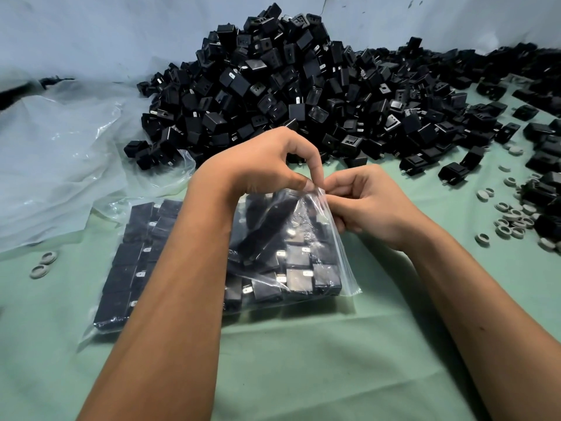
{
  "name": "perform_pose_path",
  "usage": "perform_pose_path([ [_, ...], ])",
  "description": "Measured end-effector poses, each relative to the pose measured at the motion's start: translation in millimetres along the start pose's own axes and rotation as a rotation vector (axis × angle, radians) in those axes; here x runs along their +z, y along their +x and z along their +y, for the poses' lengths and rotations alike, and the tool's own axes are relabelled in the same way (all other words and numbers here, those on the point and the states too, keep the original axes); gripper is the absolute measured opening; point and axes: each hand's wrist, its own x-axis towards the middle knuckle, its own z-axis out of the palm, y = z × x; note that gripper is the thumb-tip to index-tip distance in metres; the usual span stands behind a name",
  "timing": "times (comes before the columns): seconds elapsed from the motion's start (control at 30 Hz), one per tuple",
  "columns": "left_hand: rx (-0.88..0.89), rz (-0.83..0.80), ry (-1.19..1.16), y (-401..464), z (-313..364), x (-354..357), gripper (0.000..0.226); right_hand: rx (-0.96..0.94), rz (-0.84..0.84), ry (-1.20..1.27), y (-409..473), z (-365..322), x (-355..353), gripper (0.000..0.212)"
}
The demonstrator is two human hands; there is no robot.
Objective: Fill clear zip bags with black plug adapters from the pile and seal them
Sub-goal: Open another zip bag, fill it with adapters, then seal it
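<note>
A green cloth [303, 360] covers the work surface and serves as the ground for everything else. The largest thing on it is the pile of black plug adapters [297, 95], heaped at the cloth's far side and spreading along its far right edge. At the cloth's far left lies a crumpled sheet of clear plastic [60, 153], its near edge just beside the pile's left foot.

On the middle of the cloth, nearer than the pile, rests a clear zip bag [288, 253] packed with black adapters in rows; its bottom sits on the cloth while its top right corner is lifted. A second packed bag [133, 253] lies flat on the cloth touching the first on its left, partly hidden by the left forearm.

The left hand [267, 165] hovers over the lifted bag's top edge, thumb and forefinger curled and pinching the plastic at the corner. The right hand [361, 205] meets it there, fingers curled, pinching the same edge just beside the left fingertips.

Small pale rings [513, 221] lie scattered on the cloth's right side among stray adapters, and two more rings [42, 264] lie on its left, near the flat bag.
</note>
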Motion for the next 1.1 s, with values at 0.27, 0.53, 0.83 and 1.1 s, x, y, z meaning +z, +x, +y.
perform_pose_path([
  [0.27,-0.003,0.003,-0.001,0,-1,0,0.012,-0.027,-0.026,0.082,3,2,3,0.013],
  [0.53,-0.008,0.002,-0.049,0,-3,1,0.014,-0.092,0.545,-0.347,7,14,-17,0.009],
  [0.83,-0.015,0.006,-0.023,2,-2,6,0.016,0.151,0.388,-1.017,17,32,-29,0.040],
  [1.1,-0.002,0.001,0.003,3,-3,7,0.015,0.050,0.436,-0.978,23,26,-20,0.054],
])
